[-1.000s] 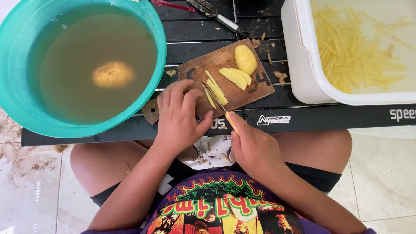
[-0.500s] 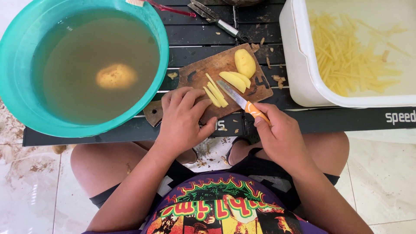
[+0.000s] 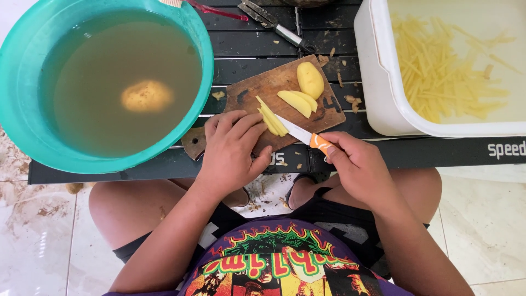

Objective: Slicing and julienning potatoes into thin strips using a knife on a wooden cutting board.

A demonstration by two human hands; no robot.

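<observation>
White printed lettering sits on the front edge of the black slatted table [image 3: 246, 41]: one small mark at 6 o'clock from the cutting board [image 3: 257, 90], partly hidden by my left hand [image 3: 233, 153], and a larger one at the table's far right end, below the white tub [image 3: 372, 82]. A dark stamped mark shows on the board's right corner.

My right hand [image 3: 359, 170] is closed around the orange handle of the knife [image 3: 298, 132]. The knife's long axis runs from 4 o'clock (handle) to 10 o'clock (tip), with the blade tip reaching the potato sticks [image 3: 271, 118]. My left hand rests flat on the board's near corner, fingers curled loosely and spread, fingertips touching the sticks; it grips nothing.

The sticks are pale yellow, peeled, stacked side by side, with their long axis from 11 o'clock to 5 o'clock. At 2 o'clock from them lie two flat potato slices [image 3: 297, 102], and beyond these a rounded potato end piece [image 3: 310, 79]. The board itself is brown wood, worn, set at a slant.

The teal basin [image 3: 22, 126] at 9 o'clock holds cloudy water with one whole peeled potato [image 3: 146, 96] submerged. The tub at 3 o'clock contains cut potato strips [image 3: 444, 77] in water. A peeler [image 3: 274, 24] lies at 12 o'clock.
</observation>
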